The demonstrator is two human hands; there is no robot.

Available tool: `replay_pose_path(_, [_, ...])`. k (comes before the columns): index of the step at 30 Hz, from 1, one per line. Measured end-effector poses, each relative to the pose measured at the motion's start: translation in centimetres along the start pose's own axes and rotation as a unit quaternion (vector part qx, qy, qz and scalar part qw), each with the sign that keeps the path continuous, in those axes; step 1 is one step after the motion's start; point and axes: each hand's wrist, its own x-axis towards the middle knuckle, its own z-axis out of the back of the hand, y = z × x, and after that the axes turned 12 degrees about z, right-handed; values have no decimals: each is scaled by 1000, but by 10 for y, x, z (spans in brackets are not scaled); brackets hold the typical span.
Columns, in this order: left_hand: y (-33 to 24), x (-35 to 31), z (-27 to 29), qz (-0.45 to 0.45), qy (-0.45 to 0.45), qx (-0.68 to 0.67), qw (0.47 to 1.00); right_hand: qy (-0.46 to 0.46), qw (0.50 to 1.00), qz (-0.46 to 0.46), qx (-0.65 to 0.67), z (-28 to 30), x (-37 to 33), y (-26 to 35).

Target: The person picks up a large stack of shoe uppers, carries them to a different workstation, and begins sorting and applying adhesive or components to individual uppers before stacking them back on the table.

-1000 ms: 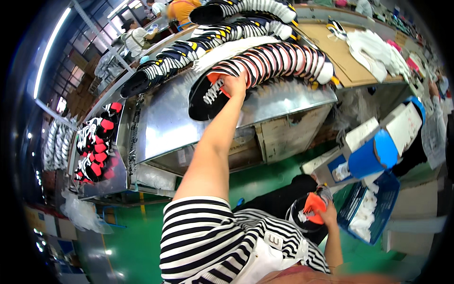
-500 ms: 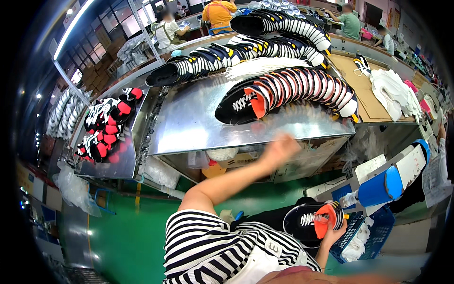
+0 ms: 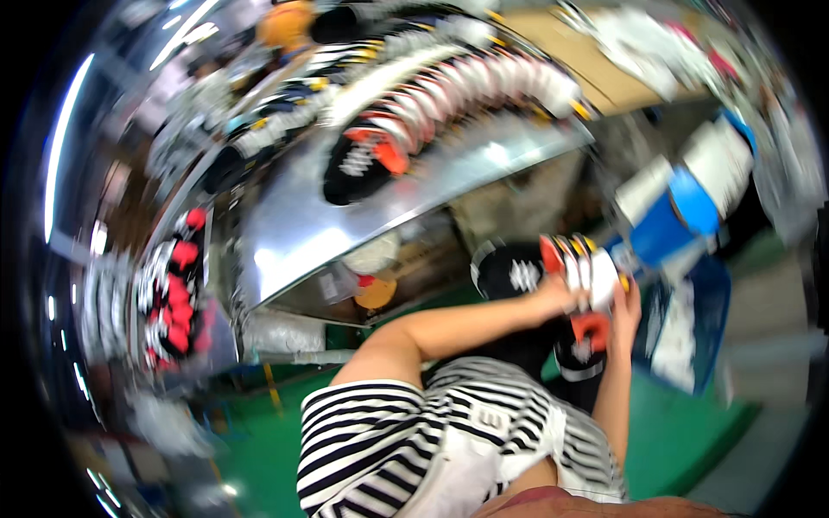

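Over my lap at the lower right, two shoe uppers are in my hands, blurred by motion. The first, a black shoe upper with white laces and orange lining, points its toe left. Its white striped side lies between my hands. The second shoe upper hangs below with its orange lining showing and its dark toe down. My left hand is closed at the side of the first upper. My right hand grips the heel end by a yellow tab. Which fingers hold the second upper is hard to make out.
A long row of nested orange-lined shoe uppers lies on the metal bench. Red-and-black uppers sit on a side table at left. A blue-and-white machine stands at right, above a blue basket with white pieces inside.
My left hand has come from the bench edge down to my right hand and the upper there. A second upper now shows below. The whole view has turned and shifted.
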Motion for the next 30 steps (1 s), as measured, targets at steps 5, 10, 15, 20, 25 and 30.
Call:
replay_pose_path(5, [-27,1,41,140,88,10,986,-9,971,-148,189,-21,15,-3])
replay_pose_path(10, [-20,15,60,174,1,-56,983,-155,956,-116,221,-16,17,-32])
replay_pose_path(15, [-56,30,62,98,12,-83,992,-52,996,-69,19,-11,23,-30])
replay_pose_path(20, [-53,52,31,135,108,17,985,-2,981,21,-192,-39,28,-5])
replay_pose_path(25, [-50,73,-4,146,150,9,978,-106,993,-1,-50,-6,33,-33])
replay_pose_path(30, [-26,105,-21,128,157,-42,978,-82,987,-85,111,20,55,-27])
